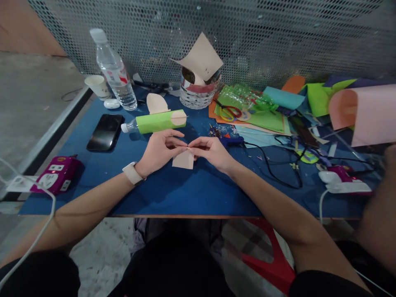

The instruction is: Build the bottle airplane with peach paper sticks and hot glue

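Between both hands, above the blue table (148, 194), is a small piece of beige paper (183, 161). My left hand (161, 149) pinches its upper edge from the left, with a white watch band on the wrist. Closed on the same edge from the right is my right hand (213, 152); the fingertips of both hands nearly meet. Just beyond the left hand lies a plastic bottle wrapped in green paper (154, 121), with beige paper pieces (157, 103) attached. A blue glue gun (230, 142) rests beyond the right hand, partly hidden by it.
A water bottle (115, 72), paper cup (97, 86) and phone (105, 133) stand or lie at left, near a purple power socket (57, 175). Behind are a woven basket (199, 95) and scissors (228, 112). Coloured paper (374, 113), cables and another person's arm (380, 214) are at right.
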Tool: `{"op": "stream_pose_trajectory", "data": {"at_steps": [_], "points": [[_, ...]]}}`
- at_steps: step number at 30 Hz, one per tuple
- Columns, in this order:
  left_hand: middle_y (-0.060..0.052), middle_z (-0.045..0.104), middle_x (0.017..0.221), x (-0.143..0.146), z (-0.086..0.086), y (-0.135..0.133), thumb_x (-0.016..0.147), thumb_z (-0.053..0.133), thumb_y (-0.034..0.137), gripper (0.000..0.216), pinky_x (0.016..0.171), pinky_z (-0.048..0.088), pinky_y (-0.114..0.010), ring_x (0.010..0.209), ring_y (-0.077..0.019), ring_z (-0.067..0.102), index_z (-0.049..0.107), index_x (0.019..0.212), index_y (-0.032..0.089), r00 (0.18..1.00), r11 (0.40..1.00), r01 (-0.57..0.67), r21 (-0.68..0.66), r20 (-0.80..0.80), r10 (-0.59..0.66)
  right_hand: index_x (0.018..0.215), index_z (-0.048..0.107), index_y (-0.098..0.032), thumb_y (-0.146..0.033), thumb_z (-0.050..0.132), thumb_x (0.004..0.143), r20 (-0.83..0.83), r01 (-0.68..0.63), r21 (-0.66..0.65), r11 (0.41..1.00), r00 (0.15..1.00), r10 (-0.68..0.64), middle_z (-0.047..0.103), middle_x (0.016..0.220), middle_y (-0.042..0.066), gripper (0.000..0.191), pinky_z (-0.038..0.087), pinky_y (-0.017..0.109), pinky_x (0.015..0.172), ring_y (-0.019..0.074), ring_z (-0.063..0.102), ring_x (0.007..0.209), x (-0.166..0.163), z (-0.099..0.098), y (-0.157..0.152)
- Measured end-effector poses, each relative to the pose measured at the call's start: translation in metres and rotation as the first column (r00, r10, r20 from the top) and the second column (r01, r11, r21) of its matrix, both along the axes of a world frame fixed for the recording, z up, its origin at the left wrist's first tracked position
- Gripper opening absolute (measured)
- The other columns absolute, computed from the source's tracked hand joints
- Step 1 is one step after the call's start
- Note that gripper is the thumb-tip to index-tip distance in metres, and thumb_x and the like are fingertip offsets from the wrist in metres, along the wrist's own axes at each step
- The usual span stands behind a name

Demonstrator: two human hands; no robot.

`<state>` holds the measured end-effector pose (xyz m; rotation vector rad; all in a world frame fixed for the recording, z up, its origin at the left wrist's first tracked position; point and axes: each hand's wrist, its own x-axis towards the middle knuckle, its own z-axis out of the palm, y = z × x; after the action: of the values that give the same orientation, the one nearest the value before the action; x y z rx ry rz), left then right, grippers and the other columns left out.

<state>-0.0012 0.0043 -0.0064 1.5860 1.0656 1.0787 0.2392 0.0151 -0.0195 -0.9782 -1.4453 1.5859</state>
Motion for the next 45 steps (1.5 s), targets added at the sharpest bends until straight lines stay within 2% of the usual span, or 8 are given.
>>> {"op": "stream_pose_trajectory", "data": {"at_steps": [6, 14, 16, 21, 26, 32, 38, 45], "points": [[-0.015, 0.093, 0.105, -0.0003, 0.0006, -0.0007, 0.087, 0.101, 0.045, 0.053, 0.089, 0.077, -0.044, 0.098, -0.0324, 0.092, 0.082, 0.128, 0.016, 1.000, 1.000, 0.009, -0.002, -0.020, -0.009, 0.093, 0.091, -0.019, -0.055, 0.110, 0.074, 0.014, 0.015, -0.014, 1.000, 1.000, -0.015, 0.084, 0.082, 0.005, 0.045, 0.067, 0.033, 0.069, 0.0156, 0.074, 0.068, 0.0016, 0.0009, 0.0006], [-0.014, 0.092, 0.108, 0.0009, -0.0017, 0.0045, 0.093, 0.096, 0.047, 0.042, 0.092, 0.076, -0.041, 0.103, -0.0293, 0.090, 0.085, 0.119, 0.017, 0.992, 0.998, -0.021, -0.053, 0.124, 0.028, 0.090, 0.093, -0.020, -0.051, 0.113, 0.068, -0.007, 0.105, 0.030, 0.994, 0.994, -0.105, 0.086, 0.080, 0.005, 0.043, 0.069, 0.032, 0.069, 0.0165, 0.076, 0.069, 0.0043, 0.0039, 0.0046], [-0.013, 0.091, 0.105, 0.0005, -0.0022, 0.0048, 0.098, 0.090, 0.051, 0.038, 0.087, 0.075, -0.040, 0.097, -0.0272, 0.088, 0.087, 0.114, 0.017, 0.996, 0.998, -0.005, -0.070, 0.093, 0.011, 0.089, 0.093, -0.020, -0.049, 0.113, 0.069, -0.010, 0.105, 0.042, 0.994, 0.994, -0.105, 0.086, 0.080, 0.005, 0.041, 0.069, 0.032, 0.069, 0.0164, 0.076, 0.068, 0.0039, 0.0037, 0.0042], [-0.011, 0.090, 0.105, -0.0011, -0.0025, 0.0034, 0.098, 0.090, 0.050, 0.031, 0.085, 0.073, -0.039, 0.092, -0.0256, 0.084, 0.093, 0.107, 0.021, 0.996, 0.999, 0.008, 0.047, -0.089, -0.004, 0.089, 0.093, -0.022, -0.052, 0.112, 0.069, -0.001, 0.118, 0.081, 0.990, 0.993, -0.118, 0.087, 0.084, 0.006, 0.041, 0.069, 0.035, 0.072, 0.0192, 0.077, 0.074, 0.0018, 0.0047, 0.0021], [-0.011, 0.088, 0.102, 0.0014, -0.0039, 0.0021, 0.105, 0.080, 0.063, 0.046, 0.086, 0.076, -0.042, 0.094, -0.0270, 0.084, 0.092, 0.100, 0.019, 1.000, 0.999, 0.027, -0.036, 0.013, -0.027, 0.089, 0.092, -0.022, -0.057, 0.109, 0.072, 0.016, 0.145, 0.141, 0.979, 0.989, -0.148, 0.086, 0.083, 0.006, 0.042, 0.069, 0.038, 0.073, 0.0212, 0.077, 0.074, 0.0023, 0.0038, 0.0025], [-0.011, 0.091, 0.109, -0.0007, -0.0062, 0.0044, 0.098, 0.090, 0.048, 0.029, 0.088, 0.076, -0.042, 0.096, -0.0271, 0.086, 0.094, 0.108, 0.021, 0.999, 1.000, 0.019, -0.007, -0.034, -0.019, 0.091, 0.093, -0.024, -0.049, 0.102, 0.079, 0.055, 0.132, 0.224, 0.965, 0.987, -0.148, 0.089, 0.092, 0.006, 0.030, 0.068, 0.039, 0.080, 0.0231, 0.081, 0.084, 0.0038, -0.0012, 0.0038], [-0.010, 0.088, 0.104, 0.0022, -0.0070, 0.0030, 0.100, 0.089, 0.054, 0.035, 0.084, 0.075, -0.037, 0.092, -0.0227, 0.084, 0.093, 0.103, 0.020, 0.993, 0.974, 0.085, -0.209, 0.094, -0.067, 0.092, 0.093, -0.024, -0.045, 0.100, 0.082, 0.053, 0.150, 0.272, 0.950, 0.984, -0.171, 0.090, 0.092, 0.006, 0.025, 0.068, 0.040, 0.083, 0.0229, 0.081, 0.083, 0.0033, -0.0021, 0.0024], [-0.008, 0.085, 0.096, 0.0018, -0.0081, 0.0049, 0.087, 0.102, 0.051, 0.034, 0.076, 0.071, -0.033, 0.086, -0.0203, 0.079, 0.093, 0.101, 0.021, 0.988, 0.981, 0.045, -0.191, 0.153, -0.015, 0.092, 0.093, -0.024, -0.046, 0.099, 0.083, 0.058, 0.159, 0.326, 0.932, 0.981, -0.187, 0.090, 0.094, 0.007, 0.025, 0.069, 0.042, 0.085, 0.0236, 0.081, 0.084, 0.0013, 0.0011, -0.0005]]}}
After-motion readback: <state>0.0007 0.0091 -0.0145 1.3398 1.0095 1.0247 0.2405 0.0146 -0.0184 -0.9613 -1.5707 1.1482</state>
